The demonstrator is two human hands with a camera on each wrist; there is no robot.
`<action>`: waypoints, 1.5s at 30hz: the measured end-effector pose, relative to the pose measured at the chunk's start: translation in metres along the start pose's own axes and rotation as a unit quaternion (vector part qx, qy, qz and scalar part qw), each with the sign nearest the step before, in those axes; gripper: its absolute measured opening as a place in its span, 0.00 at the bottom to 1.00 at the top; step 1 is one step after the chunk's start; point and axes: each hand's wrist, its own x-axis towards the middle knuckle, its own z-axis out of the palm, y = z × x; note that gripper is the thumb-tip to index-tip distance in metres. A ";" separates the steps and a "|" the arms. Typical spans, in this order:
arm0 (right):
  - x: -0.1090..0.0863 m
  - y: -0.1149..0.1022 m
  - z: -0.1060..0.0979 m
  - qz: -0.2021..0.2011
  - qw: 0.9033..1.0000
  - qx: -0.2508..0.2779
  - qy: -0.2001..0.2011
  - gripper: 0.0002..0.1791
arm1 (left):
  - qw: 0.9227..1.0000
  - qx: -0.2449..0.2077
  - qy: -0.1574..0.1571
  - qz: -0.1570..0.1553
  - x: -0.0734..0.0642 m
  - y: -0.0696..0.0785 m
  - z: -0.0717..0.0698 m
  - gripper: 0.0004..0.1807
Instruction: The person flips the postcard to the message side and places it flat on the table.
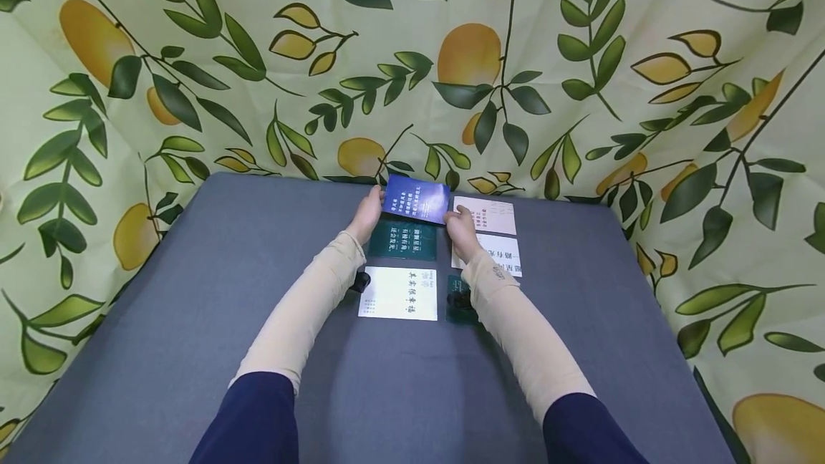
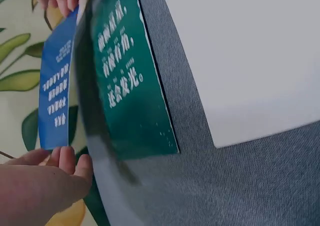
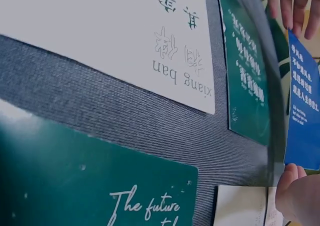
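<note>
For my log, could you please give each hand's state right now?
Left hand: holding the blue card at one end.
Right hand: holding its opposite end.

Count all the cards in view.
6: on the left, a blue card, held up, then nearer the person a green card and white card; on the right, far to near, a pink card, second white card and second green card. Others could be hidden underneath.
</note>
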 end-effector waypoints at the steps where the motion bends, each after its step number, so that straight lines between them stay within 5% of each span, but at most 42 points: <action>1: -0.002 -0.001 -0.001 -0.006 1.000 -0.002 0.001 0.40 | 1.000 -0.009 0.005 0.000 -0.002 0.001 0.000 0.32; 4: -0.027 -0.022 0.000 -0.011 1.000 0.020 -0.005 0.38 | 0.999 -0.016 0.029 0.002 -0.009 0.004 0.000 0.29; 10: -0.131 -0.127 0.010 0.023 1.000 0.012 -0.012 0.31 | 0.998 -0.024 0.049 0.014 -0.020 0.013 0.003 0.26; 15: -0.171 -0.167 0.011 0.023 0.999 -0.016 -0.037 0.30 | 0.998 0.022 0.053 0.018 -0.022 0.015 0.000 0.31; 20: -0.173 -0.167 0.006 0.014 0.997 -0.043 -0.056 0.29 | 0.995 0.084 0.055 0.025 -0.019 0.011 -0.007 0.34; 27: -0.150 -0.144 0.001 -0.016 0.994 -0.069 -0.078 0.32 | 0.996 0.064 0.061 0.025 -0.018 0.004 -0.012 0.35; 37: -0.149 -0.139 0.003 0.010 0.995 -0.054 -0.089 0.37 | 0.993 0.048 0.090 0.055 -0.015 -0.001 -0.011 0.28; 45: -0.150 -0.139 0.002 0.013 0.994 -0.067 -0.088 0.35 | 0.997 0.040 0.037 0.061 -0.013 -0.006 -0.012 0.25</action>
